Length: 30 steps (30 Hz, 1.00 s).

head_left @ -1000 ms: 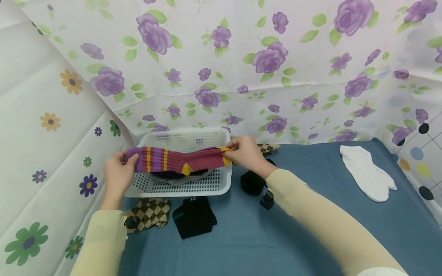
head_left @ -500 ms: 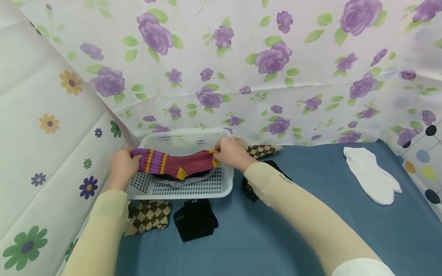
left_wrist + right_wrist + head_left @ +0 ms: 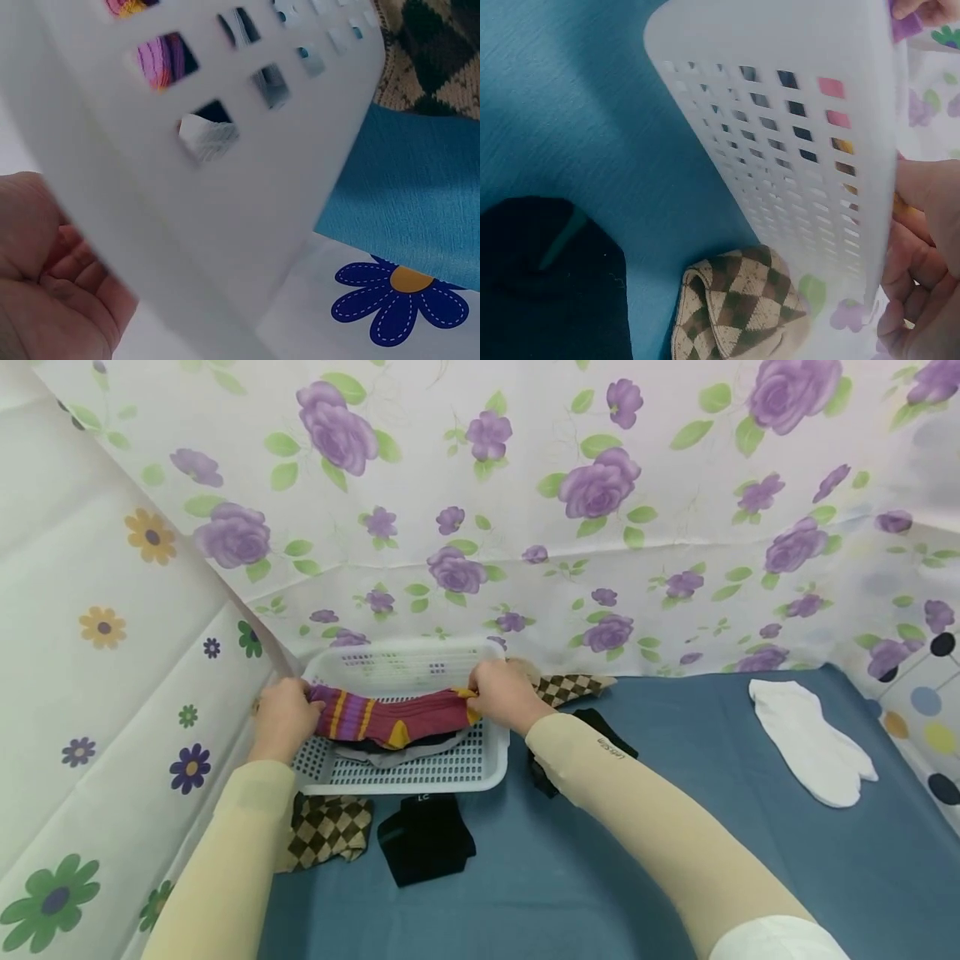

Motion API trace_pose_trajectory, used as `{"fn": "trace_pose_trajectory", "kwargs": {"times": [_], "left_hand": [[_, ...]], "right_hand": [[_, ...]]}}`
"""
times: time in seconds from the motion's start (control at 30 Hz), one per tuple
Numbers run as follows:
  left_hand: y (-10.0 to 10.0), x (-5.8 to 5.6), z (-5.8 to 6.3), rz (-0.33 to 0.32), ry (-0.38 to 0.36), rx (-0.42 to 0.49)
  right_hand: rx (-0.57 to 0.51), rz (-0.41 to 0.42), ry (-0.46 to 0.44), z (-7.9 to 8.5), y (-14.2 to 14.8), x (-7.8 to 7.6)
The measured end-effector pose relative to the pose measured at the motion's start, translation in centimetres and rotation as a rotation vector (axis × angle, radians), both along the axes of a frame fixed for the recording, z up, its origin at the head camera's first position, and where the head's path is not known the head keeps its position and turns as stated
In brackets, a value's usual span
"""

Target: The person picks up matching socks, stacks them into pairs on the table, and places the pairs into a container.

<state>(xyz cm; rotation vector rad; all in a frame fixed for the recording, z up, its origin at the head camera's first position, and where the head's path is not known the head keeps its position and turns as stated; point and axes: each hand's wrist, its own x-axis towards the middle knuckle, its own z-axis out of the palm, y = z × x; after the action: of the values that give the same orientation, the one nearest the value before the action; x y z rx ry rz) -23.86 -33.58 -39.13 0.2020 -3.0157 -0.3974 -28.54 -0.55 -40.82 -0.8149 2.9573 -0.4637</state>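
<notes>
Left hand (image 3: 287, 718) and right hand (image 3: 504, 693) are both occupied with one striped sock (image 3: 423, 717): the left pinches its purple cuff, and the right grips its yellow toe with bent fingers. From my distant place I count this sock as nearly but not fully dealt with, since neither of its ends is free. At the near side, loose on the blue cloth (image 3: 555, 877), lie a black piece (image 3: 427, 843) with a small pale mark and, to its left, a checkered piece (image 3: 330, 831); I consider both as not yet treated. Next comes the white basket (image 3: 412, 787). The sock is stretched across its inside, sagging a little in the middle, above a grey piece (image 3: 390, 760) and a dark layer (image 3: 366, 746). I take these two as already done, though how many pieces are there I cannot tell, nor whether the sock rests its weight on them. Right of the basket, partly hidden by the right sleeve (image 3: 615, 785), lies another dark piece (image 3: 602, 725), and behind it a second checkered piece (image 3: 573, 687). A white sock (image 3: 813, 747), maybe a pair, is well apart at the far right. If these outer pieces also count, I judge that a good part of the work is left.
</notes>
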Motion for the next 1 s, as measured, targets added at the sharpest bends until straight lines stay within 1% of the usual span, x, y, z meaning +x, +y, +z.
{"fn": "trace_pose_trajectory", "kwargs": {"times": [0.13,0.23,0.43,0.57,0.63,0.67,0.73,0.8,0.9,1.0], "left_hand": [[0.1,0.0,0.0,-0.001,-0.022,0.013],[0.2,-0.1,0.0,-0.006,-0.026,0.021],[0.7,0.0,0.1,-0.02,-0.003,0.038],[0.9,0.1,0.0,-0.045,0.047,0.02],[0.9,0.2,-0.1,-0.057,0.058,0.0],[1.0,0.2,-0.1,-0.06,0.052,-0.008],[1.0,0.2,-0.2,-0.066,0.015,-0.024],[1.1,0.3,-0.3,-0.076,-0.047,-0.039],[1.2,0.3,-0.5,-0.089,-0.15,-0.041],[1.3,0.4,-0.6,-0.103,-0.213,-0.04]], "right_hand": [[0.105,-0.003,0.071,-0.4,-0.3,-0.1],[0.117,-0.014,0.082,-0.6,-0.3,-0.2],[0.056,-0.024,0.106,-0.8,0.0,-0.3],[-0.014,-0.01,0.125,-0.8,0.2,-0.3],[-0.051,0.001,0.141,-0.8,0.2,-0.3],[-0.064,0.007,0.154,-0.8,0.2,-0.3],[-0.074,0.015,0.176,-0.9,0.1,-0.2],[-0.047,0.021,0.186,-0.9,0.1,-0.1],[0.025,0.019,0.157,-0.9,0.0,0.1],[0.08,0.008,0.119,-1.1,-0.1,0.2]]}}
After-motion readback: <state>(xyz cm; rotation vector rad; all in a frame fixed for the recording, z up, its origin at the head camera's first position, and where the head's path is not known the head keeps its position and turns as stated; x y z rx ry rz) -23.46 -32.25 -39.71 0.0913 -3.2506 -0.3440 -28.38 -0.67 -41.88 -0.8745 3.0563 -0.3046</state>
